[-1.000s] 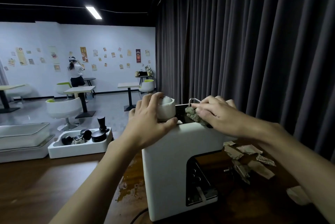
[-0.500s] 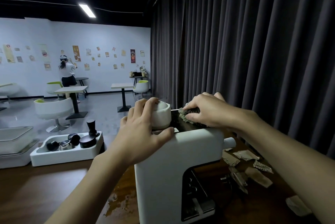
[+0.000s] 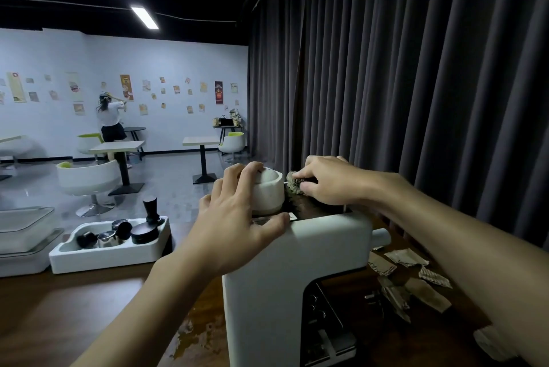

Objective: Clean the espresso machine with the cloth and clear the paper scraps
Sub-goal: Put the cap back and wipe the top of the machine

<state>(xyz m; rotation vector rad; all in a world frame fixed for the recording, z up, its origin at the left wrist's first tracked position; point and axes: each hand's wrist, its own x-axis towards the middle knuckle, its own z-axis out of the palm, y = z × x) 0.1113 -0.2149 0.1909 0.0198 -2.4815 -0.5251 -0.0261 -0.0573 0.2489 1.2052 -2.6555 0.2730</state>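
Observation:
A white espresso machine [image 3: 285, 283] stands on the wooden counter in front of me. My left hand [image 3: 234, 218] grips a white cup [image 3: 269, 194] that sits on the machine's top at its left. My right hand [image 3: 326, 181] holds a dark crumpled cloth [image 3: 294, 185] against the dark top plate at the far edge, just right of the cup. Several brown and white paper scraps [image 3: 410, 277] lie on the counter to the right of the machine.
A white tray [image 3: 110, 250] with a tamper and dark coffee tools sits at the left on the wooden counter [image 3: 59, 307], beside a glass-lidded case [image 3: 23, 230]. A dark curtain [image 3: 416, 84] hangs close behind the machine. A person stands far off among café tables.
My right hand has slid the cloth along the machine's top toward the far edge and the cup. My left hand keeps its grip on the cup.

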